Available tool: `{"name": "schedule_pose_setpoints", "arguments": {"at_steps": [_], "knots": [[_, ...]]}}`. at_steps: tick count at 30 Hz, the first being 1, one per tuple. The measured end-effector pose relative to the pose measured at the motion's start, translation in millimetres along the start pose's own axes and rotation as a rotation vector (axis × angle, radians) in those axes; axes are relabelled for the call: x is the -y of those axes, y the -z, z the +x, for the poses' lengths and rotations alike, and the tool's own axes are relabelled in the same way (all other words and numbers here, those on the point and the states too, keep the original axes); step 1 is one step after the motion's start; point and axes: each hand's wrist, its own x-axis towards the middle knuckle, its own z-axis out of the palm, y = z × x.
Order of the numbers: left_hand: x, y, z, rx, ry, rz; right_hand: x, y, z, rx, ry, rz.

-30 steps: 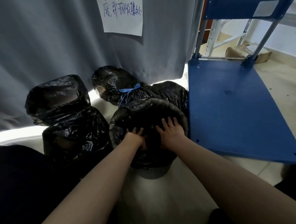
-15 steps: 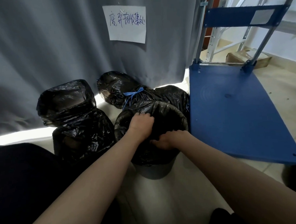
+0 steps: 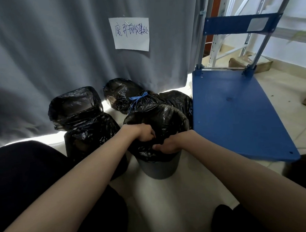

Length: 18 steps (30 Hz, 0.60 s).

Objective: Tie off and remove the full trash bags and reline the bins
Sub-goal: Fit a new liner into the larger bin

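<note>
A small grey bin (image 3: 159,169) stands on the pale floor in front of me, lined with a black bag (image 3: 164,118) whose edge is folded over the rim. My left hand (image 3: 144,134) grips the bag's edge at the near rim, fingers curled into the plastic. Just to its right, my right hand (image 3: 165,147) pinches the fold of bag on the near outer side of the bin. Behind the bin lies a tied black bag (image 3: 148,100) with a blue drawstring knot.
A second bin with a black liner (image 3: 75,105) stands to the left. More full black bags (image 3: 120,92) lie against the grey curtain (image 3: 56,50), which carries a paper sign (image 3: 131,34). A blue platform cart (image 3: 237,111) fills the floor to the right. My dark trouser leg is at left.
Both hands were pressed flat inside the bag a second ago. They have drawn back to the near rim and curled onto the bag's edge. The camera has risen a little.
</note>
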Motion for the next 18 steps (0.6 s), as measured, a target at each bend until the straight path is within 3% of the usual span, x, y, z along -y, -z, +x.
{"name": "schedule_pose_setpoints", "arguments": {"at_steps": [2, 9, 15, 18], "knots": [[-1.7, -4.0, -13.5, 0.084, 0.016, -0.023, -1.5, -5.7, -5.2, -0.002, 0.004, -0.033], [7.6, -30.4, -42.9, 0.061, 0.138, 0.016, -14.2, -6.4, -21.6, -0.104, -0.038, -0.160], [18.7, -43.3, -48.7, 0.002, 0.112, 0.123, -21.9, -6.9, -28.9, -0.132, -0.054, -0.266], [19.9, -46.0, -47.6, -0.131, 0.056, 0.157, -22.0, -8.3, -27.5, -0.213, -0.053, -0.290]]}}
